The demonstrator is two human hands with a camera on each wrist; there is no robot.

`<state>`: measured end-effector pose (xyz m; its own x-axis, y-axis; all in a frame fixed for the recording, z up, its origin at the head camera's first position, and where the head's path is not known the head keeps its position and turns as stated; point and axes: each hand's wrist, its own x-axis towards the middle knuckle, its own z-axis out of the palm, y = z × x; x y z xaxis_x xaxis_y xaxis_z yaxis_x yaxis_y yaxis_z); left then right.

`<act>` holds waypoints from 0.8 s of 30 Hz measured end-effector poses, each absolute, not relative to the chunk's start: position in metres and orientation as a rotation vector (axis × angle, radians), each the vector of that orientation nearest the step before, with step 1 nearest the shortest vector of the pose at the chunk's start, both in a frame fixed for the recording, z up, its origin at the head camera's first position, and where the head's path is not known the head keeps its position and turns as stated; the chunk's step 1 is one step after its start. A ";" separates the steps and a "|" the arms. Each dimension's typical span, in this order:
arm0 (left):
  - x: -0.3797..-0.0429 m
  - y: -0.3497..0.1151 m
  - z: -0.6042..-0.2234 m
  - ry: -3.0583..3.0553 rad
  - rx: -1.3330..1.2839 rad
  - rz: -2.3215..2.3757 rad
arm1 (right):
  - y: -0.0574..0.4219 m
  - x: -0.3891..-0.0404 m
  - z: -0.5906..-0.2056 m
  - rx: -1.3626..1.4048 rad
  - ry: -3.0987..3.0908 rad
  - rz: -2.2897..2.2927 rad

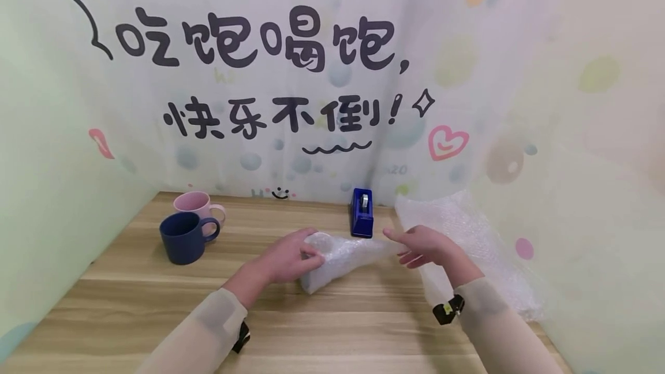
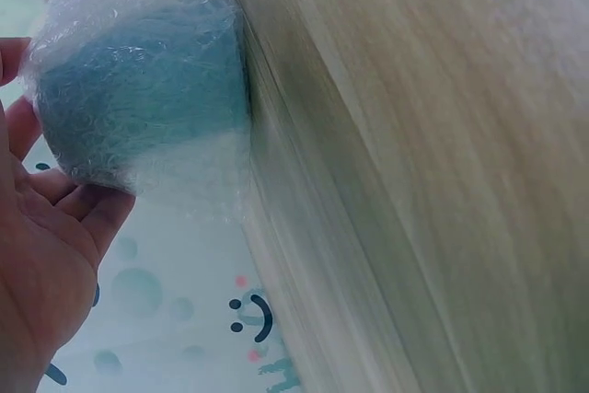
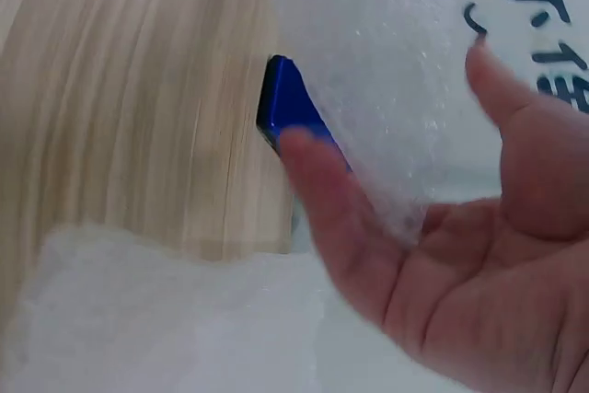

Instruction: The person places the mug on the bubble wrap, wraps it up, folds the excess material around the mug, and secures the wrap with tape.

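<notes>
A bluish, cup-shaped object wrapped in bubble wrap (image 1: 329,270) lies over the table, and its colour shows through the film in the left wrist view (image 2: 152,89). My left hand (image 1: 288,255) grips its left end, with fingers and thumb around the wrapped body. From there a loose tail of the wrap (image 3: 368,62) stretches right and narrows toward my right hand (image 1: 423,245). The tail's tip meets that hand's palm side at the fingers, while the thumb stands well away from it. Behind the wrapped bundle is a blue tape dispenser (image 1: 362,215).
At the left of the wooden table (image 1: 130,310) stand a navy mug (image 1: 182,241) and a pink mug (image 1: 191,202) just behind it. A flat sheet of bubble wrap (image 1: 467,247) covers the right side, under the right forearm. A printed curtain (image 1: 280,172) hangs along the back edge.
</notes>
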<state>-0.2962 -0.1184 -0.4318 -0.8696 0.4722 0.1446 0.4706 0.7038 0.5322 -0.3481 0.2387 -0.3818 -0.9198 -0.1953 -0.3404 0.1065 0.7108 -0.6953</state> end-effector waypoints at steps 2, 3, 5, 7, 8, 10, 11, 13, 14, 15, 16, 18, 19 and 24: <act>-0.297 -0.118 -0.432 2.901 0.812 0.904 | 0.246 -0.347 -0.385 -0.102 2.400 -1.227; -0.297 -0.117 -0.432 2.903 0.815 0.906 | 0.249 -0.348 -0.387 -0.125 2.362 -1.296; -0.297 -0.117 -0.432 2.903 0.808 0.917 | 0.252 -0.347 -0.392 -0.133 2.305 -1.444; -0.297 -0.117 -0.433 2.899 0.794 0.924 | 0.252 -0.346 -0.397 -0.114 2.248 -1.607; -0.297 -0.117 -0.433 2.896 0.787 0.928 | 0.250 -0.345 -0.400 -0.088 2.214 -1.694; -0.297 -0.117 -0.434 2.892 0.772 0.938 | 0.244 -0.343 -0.407 -0.039 2.131 -1.837; -0.297 -0.117 -0.433 2.891 0.771 0.938 | 0.240 -0.341 -0.410 -0.017 2.097 -1.884; -0.297 -0.118 -0.433 2.892 0.768 0.936 | 0.233 -0.339 -0.417 0.035 2.059 -1.926; -0.297 -0.118 -0.433 2.893 0.767 0.935 | 0.229 -0.336 -0.420 0.064 2.073 -1.922; -0.297 -0.118 -0.433 2.893 0.766 0.934 | 0.226 -0.334 -0.423 0.085 2.105 -1.903; -0.297 -0.118 -0.433 2.893 0.766 0.930 | 0.222 -0.332 -0.425 0.110 2.158 -1.882; -0.297 -0.118 -0.433 2.893 0.769 0.929 | 0.214 -0.327 -0.427 0.146 2.286 -1.859; -0.296 -0.117 -0.433 2.892 0.771 0.929 | 0.210 -0.324 -0.427 0.147 2.356 -1.849; -0.296 -0.116 -0.432 2.893 0.799 0.959 | 0.170 -0.312 -0.412 0.102 2.529 -1.940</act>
<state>-0.2962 -0.1158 -0.4316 -0.8714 0.4629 0.1624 0.4682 0.6862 0.5567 -0.3123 0.1699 -0.4123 -0.9968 0.0796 -0.0011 0.0217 0.2580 -0.9659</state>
